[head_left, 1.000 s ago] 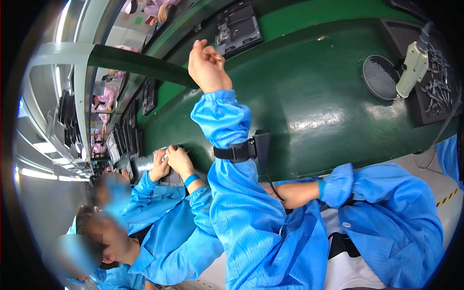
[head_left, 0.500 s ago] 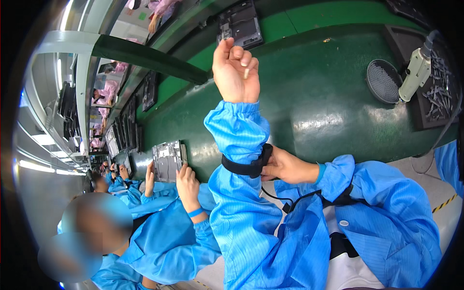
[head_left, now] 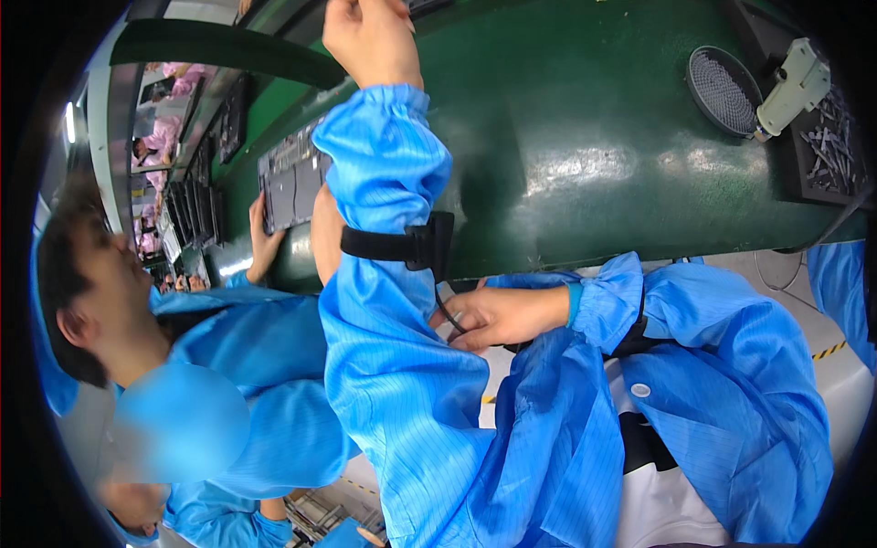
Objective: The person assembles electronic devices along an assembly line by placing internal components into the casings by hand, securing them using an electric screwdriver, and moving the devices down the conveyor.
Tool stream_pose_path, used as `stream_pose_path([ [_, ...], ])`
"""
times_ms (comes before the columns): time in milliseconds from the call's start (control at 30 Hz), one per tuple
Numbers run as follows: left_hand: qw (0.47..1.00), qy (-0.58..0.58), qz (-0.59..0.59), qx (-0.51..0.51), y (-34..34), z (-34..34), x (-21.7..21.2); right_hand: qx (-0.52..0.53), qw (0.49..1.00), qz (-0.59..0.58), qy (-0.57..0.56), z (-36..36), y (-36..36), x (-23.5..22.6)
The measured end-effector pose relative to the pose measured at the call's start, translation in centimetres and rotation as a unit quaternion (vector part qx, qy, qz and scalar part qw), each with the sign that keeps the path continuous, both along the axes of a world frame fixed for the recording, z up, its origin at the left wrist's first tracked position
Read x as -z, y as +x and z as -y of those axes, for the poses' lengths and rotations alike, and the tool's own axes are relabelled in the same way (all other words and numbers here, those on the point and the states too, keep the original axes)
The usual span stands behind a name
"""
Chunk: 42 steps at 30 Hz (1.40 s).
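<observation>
My left arm, in a blue sleeve, stretches toward the far side of the bench. At the top edge of the picture is my left hand (head_left: 373,41), its fingers curled loosely inward and partly cut off; nothing shows in them. A black strap (head_left: 388,245) with a small black box wraps the left forearm over the sleeve. From the box a thin black cable (head_left: 447,310) runs down. My right hand (head_left: 516,317) is just below the strap, apart from it, with its fingers closed on the cable.
On the green bench (head_left: 566,183), a round mesh dish (head_left: 724,91) of small parts sits beside a pale handheld tool (head_left: 793,89) and a dark tray (head_left: 793,173) of metal pieces. At left, a co-worker in blue has hands at an open laptop chassis (head_left: 294,183).
My right hand has left the strap's box and moved down onto the cable. My left arm has shifted up and left, its palm turning from view. The co-worker's laptop chassis appears higher.
</observation>
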State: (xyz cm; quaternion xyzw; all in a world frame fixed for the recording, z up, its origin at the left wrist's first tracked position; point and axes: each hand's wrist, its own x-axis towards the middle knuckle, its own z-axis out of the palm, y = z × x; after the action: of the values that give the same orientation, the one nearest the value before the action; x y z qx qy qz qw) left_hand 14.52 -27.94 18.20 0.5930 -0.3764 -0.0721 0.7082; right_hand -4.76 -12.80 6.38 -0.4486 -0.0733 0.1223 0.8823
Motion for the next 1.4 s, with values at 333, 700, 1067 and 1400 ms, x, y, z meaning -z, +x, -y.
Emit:
stream_pose_path([
  [333, 0.820, 0.004, 0.573, 0.003, -4.2, -3.2, 1.0, -0.128, 0.983, 0.106, -0.080, 1.4, -3.0, -4.4],
  [700, 0.998, -0.034, 0.004, 0.059, -5.1, -4.2, -0.1, 0.183, 0.971, -0.080, 0.131, 2.8, -0.1, -2.8],
  [1067, 0.710, 0.017, 0.704, 0.031, -4.9, -5.3, 2.3, 0.170, 0.975, -0.140, 0.035, 3.2, -0.3, -5.7],
  [1400, 0.946, 0.092, 0.304, 0.062, -1.4, -10.6, 0.4, 0.069, 0.991, -0.117, 0.009, 1.8, -0.9, -4.0],
])
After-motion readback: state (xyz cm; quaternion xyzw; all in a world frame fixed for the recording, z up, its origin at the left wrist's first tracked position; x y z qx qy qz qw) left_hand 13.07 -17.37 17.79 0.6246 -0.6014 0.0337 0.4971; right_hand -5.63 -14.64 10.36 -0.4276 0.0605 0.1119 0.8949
